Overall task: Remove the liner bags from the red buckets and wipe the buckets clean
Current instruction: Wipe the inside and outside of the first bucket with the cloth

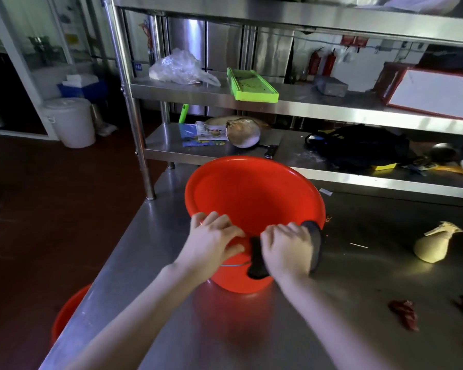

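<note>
A red bucket (251, 198) stands on the steel table (332, 303), tilted a little toward me, with no liner visible inside. My left hand (211, 241) grips its near rim. My right hand (286, 249) presses a dark cloth (314, 244) over the near rim and outer wall, just right of the left hand. A second red bucket (67, 311) shows partly on the floor below the table's left edge.
A steel shelf rack (305, 102) rises behind the bucket, holding a clear plastic bag (179, 68), a green tray (251, 85), a black bag (358, 148) and a framed board (433, 89). A tan pouch (433, 245) and dried red chillies (404, 313) lie on the table at right. A white bin (70, 121) stands on the floor.
</note>
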`<state>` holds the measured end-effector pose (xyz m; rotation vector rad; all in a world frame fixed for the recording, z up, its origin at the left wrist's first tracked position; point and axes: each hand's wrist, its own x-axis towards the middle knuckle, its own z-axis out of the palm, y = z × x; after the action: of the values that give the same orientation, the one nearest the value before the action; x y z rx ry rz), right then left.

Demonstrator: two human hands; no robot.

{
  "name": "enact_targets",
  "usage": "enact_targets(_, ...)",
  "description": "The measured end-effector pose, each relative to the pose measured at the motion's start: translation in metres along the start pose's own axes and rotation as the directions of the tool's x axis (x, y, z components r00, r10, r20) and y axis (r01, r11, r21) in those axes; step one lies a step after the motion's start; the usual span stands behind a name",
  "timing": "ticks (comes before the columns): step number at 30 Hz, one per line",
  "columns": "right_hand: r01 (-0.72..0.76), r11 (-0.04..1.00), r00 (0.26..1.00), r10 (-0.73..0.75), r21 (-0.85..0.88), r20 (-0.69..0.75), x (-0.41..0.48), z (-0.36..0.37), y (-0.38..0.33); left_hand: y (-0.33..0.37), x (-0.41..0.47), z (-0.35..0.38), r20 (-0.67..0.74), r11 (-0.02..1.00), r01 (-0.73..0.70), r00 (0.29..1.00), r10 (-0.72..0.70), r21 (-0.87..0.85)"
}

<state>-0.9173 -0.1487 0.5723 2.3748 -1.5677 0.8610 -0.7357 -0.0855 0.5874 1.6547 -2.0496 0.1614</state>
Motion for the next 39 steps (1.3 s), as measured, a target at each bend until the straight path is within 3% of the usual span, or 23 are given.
enact_targets(5, 0.125, 0.991, 0.991, -0.122, 0.046, -0.049, 0.004, 0.000, -0.003, -0.015, 0.002, -0.006, 0.024, 0.998, -0.012, 1.000, 0.013, -0.068)
enact_targets(10, 0.225, 0.971, 0.967, -0.233, 0.079, 0.105, 0.024, -0.009, 0.052, -0.069, -0.006, -0.023, 0.067, 1.000, 0.027, 0.997, -0.026, -0.009)
enact_targets(13, 0.217, 0.974, 0.949, -0.224, 0.056, 0.223, 0.046, -0.009, 0.079, -0.056, -0.006, -0.017, 0.095, 0.999, 0.028, 0.995, -0.031, 0.030)
enact_targets(17, 0.086, 0.996, 0.986, -0.089, 0.025, 0.141, 0.045, -0.007, 0.073, -0.035, -0.012, -0.005, 0.006, 0.998, 0.070, 0.998, -0.070, -0.006)
enact_targets(20, 0.045, 0.999, 0.998, -0.045, -0.002, 0.034, 0.021, 0.000, 0.021, -0.017, -0.011, -0.001, -0.010, 0.995, 0.097, 0.995, -0.097, -0.019)
enact_targets(25, 0.129, 0.991, 0.991, -0.129, 0.019, -0.037, 0.007, 0.008, -0.029, -0.007, -0.011, 0.004, -0.067, 0.989, 0.101, 0.992, -0.108, -0.108)
enact_targets(32, 0.334, 0.934, 0.942, -0.337, 0.123, -0.003, 0.031, -0.001, 0.034, -0.076, -0.022, -0.023, 0.082, 0.990, 0.000, 0.997, -0.011, 0.142)
enact_targets(35, 0.261, 0.957, 0.950, -0.278, 0.125, 0.143, 0.053, 0.000, 0.057, -0.055, -0.018, -0.019, 0.061, 0.983, -0.013, 0.998, 0.002, 0.181)
enact_targets(39, 0.133, 0.983, 0.989, -0.139, 0.130, 0.043, 0.039, 0.008, 0.043, -0.027, -0.023, -0.011, -0.014, 0.994, 0.063, 0.998, -0.062, 0.095)
